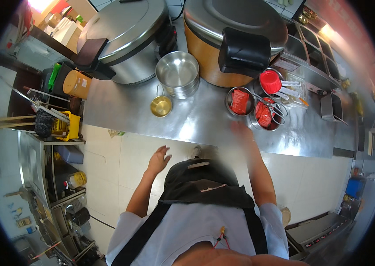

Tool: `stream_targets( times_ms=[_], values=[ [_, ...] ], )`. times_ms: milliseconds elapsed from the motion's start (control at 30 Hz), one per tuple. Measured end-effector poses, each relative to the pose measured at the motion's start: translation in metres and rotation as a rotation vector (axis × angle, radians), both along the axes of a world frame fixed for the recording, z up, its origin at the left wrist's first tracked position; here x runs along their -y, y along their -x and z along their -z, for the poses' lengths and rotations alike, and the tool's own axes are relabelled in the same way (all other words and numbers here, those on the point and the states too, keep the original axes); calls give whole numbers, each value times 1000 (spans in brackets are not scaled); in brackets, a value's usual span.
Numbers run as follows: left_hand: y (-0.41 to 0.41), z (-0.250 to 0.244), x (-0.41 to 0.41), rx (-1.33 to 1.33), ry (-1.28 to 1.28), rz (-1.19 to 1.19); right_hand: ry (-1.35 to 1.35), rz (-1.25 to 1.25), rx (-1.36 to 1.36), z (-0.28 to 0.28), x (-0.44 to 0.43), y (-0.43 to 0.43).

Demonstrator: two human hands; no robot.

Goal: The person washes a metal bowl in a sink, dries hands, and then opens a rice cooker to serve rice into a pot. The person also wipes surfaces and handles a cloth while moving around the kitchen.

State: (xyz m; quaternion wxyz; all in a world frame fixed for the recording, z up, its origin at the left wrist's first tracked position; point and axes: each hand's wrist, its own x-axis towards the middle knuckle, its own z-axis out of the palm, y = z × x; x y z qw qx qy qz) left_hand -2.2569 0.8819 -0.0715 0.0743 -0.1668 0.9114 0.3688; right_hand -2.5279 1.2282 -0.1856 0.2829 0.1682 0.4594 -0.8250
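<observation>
My left hand (158, 161) hangs over the floor in front of the counter, touching nothing, its thumb apart from the fingers. My right hand (243, 131) is at the counter's front edge, blurred by a smear in the view. Just beyond it stands a round metal bowl with red packets (239, 101). Beside that, another metal container holds red packets (264, 116), with a pair of scissors (273, 108) lying across its top. Whether my right hand holds anything is hidden by the blur.
On the steel counter (131, 109) stand two large lidded cookers (131, 66), stacked steel bowls (178, 74) and a small golden metal cup (161, 106). A red scoop (270, 82) and white-handled utensils lie at the right. A yellow mop bucket (72, 125) stands on the left.
</observation>
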Motion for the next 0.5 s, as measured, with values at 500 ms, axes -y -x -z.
stream_targets(
  times_ms=[500],
  values=[
    [184,82,164,3,397,-224,-515,-188,-61,-103,-13,-119]
  ],
)
